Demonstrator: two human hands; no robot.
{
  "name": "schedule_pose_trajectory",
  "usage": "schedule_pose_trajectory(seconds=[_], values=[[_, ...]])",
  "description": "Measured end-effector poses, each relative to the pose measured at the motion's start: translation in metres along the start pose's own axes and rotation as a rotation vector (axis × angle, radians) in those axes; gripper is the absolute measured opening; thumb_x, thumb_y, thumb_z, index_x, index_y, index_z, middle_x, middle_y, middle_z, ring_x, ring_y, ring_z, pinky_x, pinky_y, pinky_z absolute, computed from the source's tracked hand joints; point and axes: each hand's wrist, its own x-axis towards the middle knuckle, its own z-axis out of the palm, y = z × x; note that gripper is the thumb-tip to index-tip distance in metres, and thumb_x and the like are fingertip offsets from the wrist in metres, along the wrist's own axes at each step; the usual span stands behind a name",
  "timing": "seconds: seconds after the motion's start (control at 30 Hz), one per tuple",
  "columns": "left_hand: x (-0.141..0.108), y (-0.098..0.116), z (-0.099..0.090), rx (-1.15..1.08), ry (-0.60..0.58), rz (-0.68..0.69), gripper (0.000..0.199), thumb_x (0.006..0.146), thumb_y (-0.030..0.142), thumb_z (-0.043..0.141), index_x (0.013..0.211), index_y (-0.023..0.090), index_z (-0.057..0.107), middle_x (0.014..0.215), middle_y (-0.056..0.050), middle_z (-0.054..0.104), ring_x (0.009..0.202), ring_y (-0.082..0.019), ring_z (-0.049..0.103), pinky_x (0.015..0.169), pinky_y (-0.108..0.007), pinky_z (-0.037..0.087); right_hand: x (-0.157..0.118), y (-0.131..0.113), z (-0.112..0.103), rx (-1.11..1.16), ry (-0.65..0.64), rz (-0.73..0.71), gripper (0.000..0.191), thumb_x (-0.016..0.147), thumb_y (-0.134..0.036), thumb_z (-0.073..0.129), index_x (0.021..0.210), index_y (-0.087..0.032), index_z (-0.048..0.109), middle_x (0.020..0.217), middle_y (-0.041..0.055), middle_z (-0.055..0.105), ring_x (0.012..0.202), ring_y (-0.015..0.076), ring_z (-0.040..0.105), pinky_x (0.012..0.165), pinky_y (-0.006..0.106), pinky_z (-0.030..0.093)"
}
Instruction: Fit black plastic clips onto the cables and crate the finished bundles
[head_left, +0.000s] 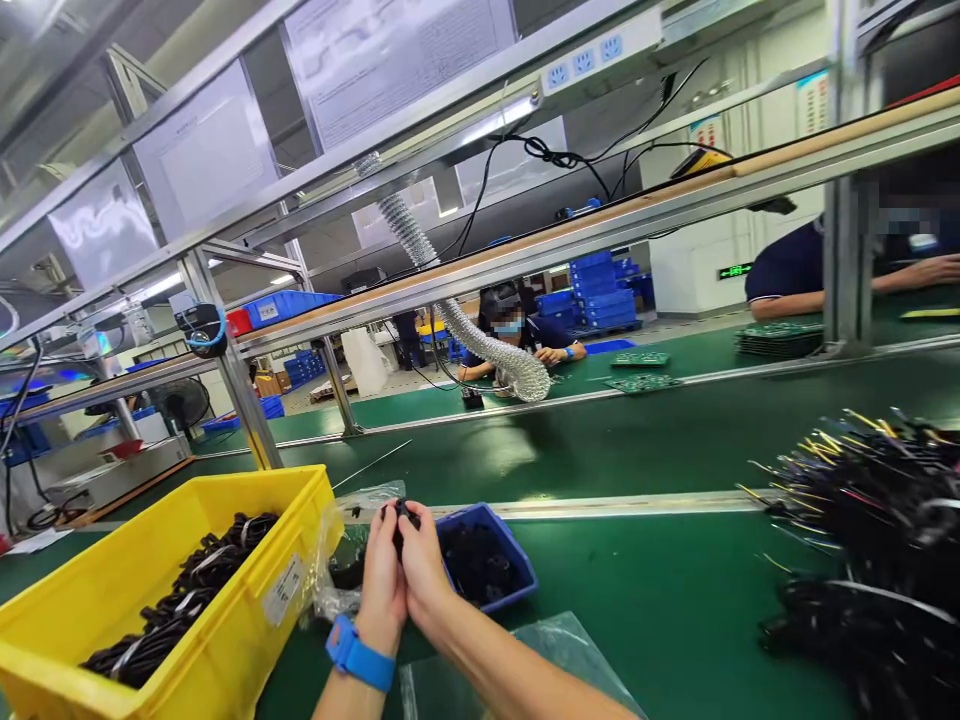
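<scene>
My left hand point(384, 570), with a blue band at its wrist, and my right hand point(424, 560) meet over the bench. Both are closed around small black parts point(405, 515) whose exact kind I cannot make out. Just right of my hands sits a blue bin point(517, 575) full of small black pieces. A clear plastic bag point(330, 560) with black pieces inside lies to their left. Under my forearms a flat clear bag point(577, 650) rests on the green mat.
At left stands a yellow crate point(247, 590) with bundled black cables point(187, 600). A heap of black cables with bare coloured wire ends point(862, 500) lies at right. A metal rail point(600, 505) crosses the bench. Beyond are a flexible duct point(480, 345), circuit boards point(780, 338) and two seated people.
</scene>
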Motion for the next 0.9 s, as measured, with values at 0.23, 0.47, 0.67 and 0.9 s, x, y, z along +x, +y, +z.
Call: schedule_pose_trajectory(seconds=[0.23, 0.47, 0.67, 0.9], values=[[-0.016, -0.053, 0.053, 0.143, -0.108, 0.046, 0.016, 0.079, 0.022, 0.047, 0.093, 0.018, 0.053, 0.096, -0.007, 0.062, 0.091, -0.018, 0.061, 0.084, -0.028, 0.048, 0.007, -0.022, -0.092, -0.205, 0.103, 0.009, 0.018, 0.089, -0.028, 0.049, 0.1, -0.016, 0.056, 0.098, 0.0045, 0.061, 0.089, 0.0175, 0.059, 0.079, 0.036, 0.047], [-0.003, -0.063, 0.045, 0.407, -0.103, 0.194, 0.035, 0.07, 0.041, 0.057, 0.093, 0.015, 0.057, 0.102, -0.012, 0.061, 0.098, -0.023, 0.056, 0.088, -0.032, 0.044, 0.013, -0.038, -0.129, -0.539, -0.078, -0.064, 0.008, 0.083, -0.02, 0.059, 0.078, -0.013, 0.06, 0.091, 0.0022, 0.063, 0.093, 0.0182, 0.057, 0.087, 0.041, 0.043], [0.019, -0.024, -0.001, 0.71, -0.063, 0.321, 0.051, 0.067, 0.058, 0.05, 0.095, 0.016, 0.057, 0.104, -0.011, 0.063, 0.101, -0.023, 0.057, 0.088, -0.03, 0.044, 0.014, -0.069, -0.136, -0.747, -0.149, -0.154, 0.028, 0.077, 0.002, 0.045, 0.081, -0.018, 0.065, 0.115, 0.0056, 0.057, 0.114, 0.018, 0.047, 0.101, 0.037, 0.031], [0.071, 0.0, -0.066, 1.353, -0.072, 0.252, 0.037, 0.068, 0.048, 0.049, 0.071, 0.014, 0.065, 0.079, -0.01, 0.069, 0.083, -0.028, 0.063, 0.08, -0.036, 0.048, 0.028, -0.076, -0.168, -1.09, -0.254, 0.065, 0.021, 0.086, -0.028, 0.056, 0.102, -0.016, 0.058, 0.109, 0.0061, 0.058, 0.099, 0.0213, 0.055, 0.087, 0.045, 0.043]])
